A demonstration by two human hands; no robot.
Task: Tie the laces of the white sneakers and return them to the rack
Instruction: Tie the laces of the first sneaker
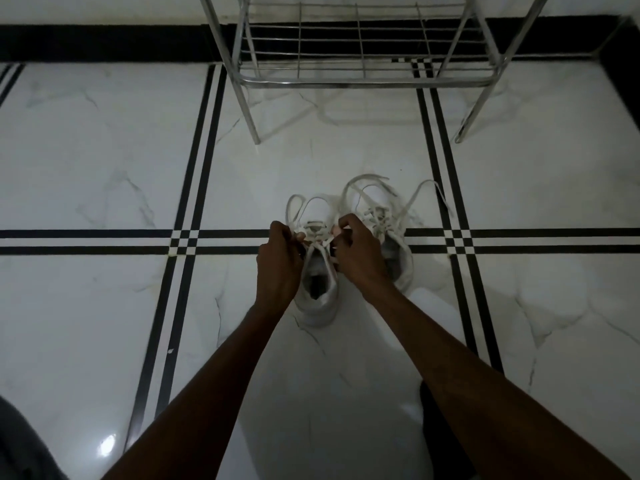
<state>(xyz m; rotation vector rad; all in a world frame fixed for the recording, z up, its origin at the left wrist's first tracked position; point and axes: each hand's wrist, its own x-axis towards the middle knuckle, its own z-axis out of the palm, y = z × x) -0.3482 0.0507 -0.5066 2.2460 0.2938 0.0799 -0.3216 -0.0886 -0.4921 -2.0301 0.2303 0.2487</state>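
A glossy white marbled floor (104, 161) fills the view, crossed by paired black stripes that meet in small checker squares at nine and three o'clock of the shoes. A black skirting band (104, 43) runs along the far edge at twelve o'clock.

Over that band stands a chrome wire rack (363, 81), its bottom shelf bare, its front legs planted on the floor at eleven and one o'clock of the sneakers and well apart from them.

Two bare forearms reach in from six o'clock and converge on the centre. A dark, blurred shape of cloth (20, 445) sits at seven o'clock in the corner.

The two white sneakers rest on the floor just beside each other, toes toward twelve o'clock. The left sneaker (318, 299) lies at the centre, its opening facing the camera; the right sneaker (398, 251) sits at two o'clock of it, partly hidden by the wrist, its laces (367, 181) loose and sprawling in open loops toward twelve and one o'clock.

The left hand (278, 261) is closed on a lace at the nine o'clock side of the left sneaker's tongue, and the right hand (356, 254) is pinched on the lace at the three o'clock side. Between them the laces (298, 206) cross above the tongue, with loops arching toward eleven o'clock.
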